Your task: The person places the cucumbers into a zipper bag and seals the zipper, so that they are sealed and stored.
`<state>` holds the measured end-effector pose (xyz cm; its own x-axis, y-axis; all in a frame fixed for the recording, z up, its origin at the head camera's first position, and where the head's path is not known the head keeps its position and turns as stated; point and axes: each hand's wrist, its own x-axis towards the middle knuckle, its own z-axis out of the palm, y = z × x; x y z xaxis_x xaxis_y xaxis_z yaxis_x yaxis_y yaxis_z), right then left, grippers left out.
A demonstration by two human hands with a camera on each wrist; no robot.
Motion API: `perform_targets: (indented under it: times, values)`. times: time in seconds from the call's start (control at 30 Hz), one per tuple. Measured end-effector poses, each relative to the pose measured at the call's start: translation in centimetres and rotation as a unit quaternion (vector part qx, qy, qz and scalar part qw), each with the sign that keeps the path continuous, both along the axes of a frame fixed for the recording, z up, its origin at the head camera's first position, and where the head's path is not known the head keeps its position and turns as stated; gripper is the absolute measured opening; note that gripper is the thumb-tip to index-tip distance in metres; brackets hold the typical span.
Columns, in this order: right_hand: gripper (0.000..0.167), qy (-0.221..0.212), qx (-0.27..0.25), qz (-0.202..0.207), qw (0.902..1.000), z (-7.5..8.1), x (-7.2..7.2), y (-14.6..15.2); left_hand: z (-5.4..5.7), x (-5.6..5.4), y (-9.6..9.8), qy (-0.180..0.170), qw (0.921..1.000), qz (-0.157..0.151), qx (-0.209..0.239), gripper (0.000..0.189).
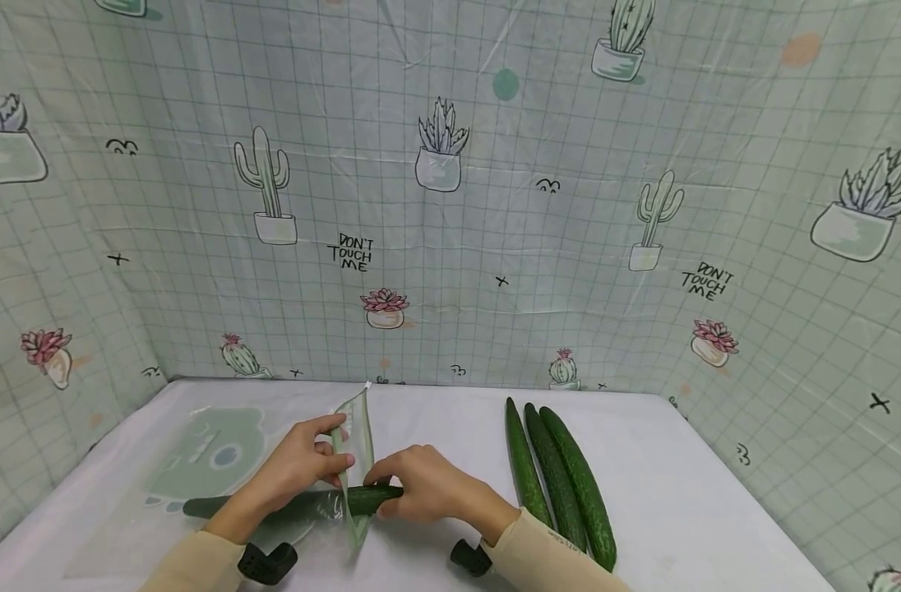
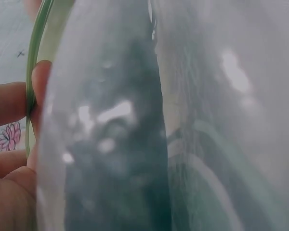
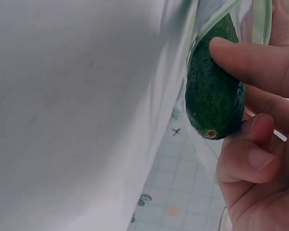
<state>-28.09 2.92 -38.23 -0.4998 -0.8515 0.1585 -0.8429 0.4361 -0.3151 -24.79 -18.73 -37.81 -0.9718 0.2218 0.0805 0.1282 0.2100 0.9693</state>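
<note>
A clear zip bag [image 1: 358, 436] with a pale green rim lies on its side, its mouth facing right and held apart. My left hand [image 1: 297, 462] pinches the bag's rim at the upper edge of that mouth. Most of a long dark green cucumber [image 1: 365, 499] lies inside, seen blurred through the plastic in the left wrist view. Its near end sticks out of the mouth, where my right hand [image 1: 434, 487] grips it between thumb and fingers. In the right wrist view the blunt tip of the cucumber [image 3: 213, 91] shows beside the fingers.
To the right, several inches from my right hand, three loose cucumbers [image 1: 557, 469] lie side by side on the white table [image 1: 680, 493]. A flat bag with a green print [image 1: 214, 452] lies at the left. A patterned curtain [image 1: 450, 230] stands behind the table.
</note>
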Motion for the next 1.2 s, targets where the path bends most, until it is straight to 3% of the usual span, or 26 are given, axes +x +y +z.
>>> perform_targets:
  times: [0.37,0.67,0.87,1.2]
  values:
    - [0.031,-0.1,0.015,0.002,0.9949,-1.2,-1.1,-1.7,0.0,-0.2,-0.2,0.001,0.9999,-0.005,-0.014,0.07]
    - [0.019,-0.187,0.049,-0.008,0.9812,-1.3,-1.7,-1.3,0.6,-0.3,-1.3,-0.022,0.9987,-0.044,-0.016,0.071]
    - [0.018,-0.191,0.042,0.005,0.9807,-1.3,-1.9,-1.9,0.8,-0.2,-1.5,-0.029,0.9965,-0.076,-0.017,0.075]
    - [0.026,-0.181,0.063,-0.01,0.9815,-0.9,-1.3,-2.4,0.7,-0.2,-1.9,-0.025,0.9959,-0.083,-0.025,0.072]
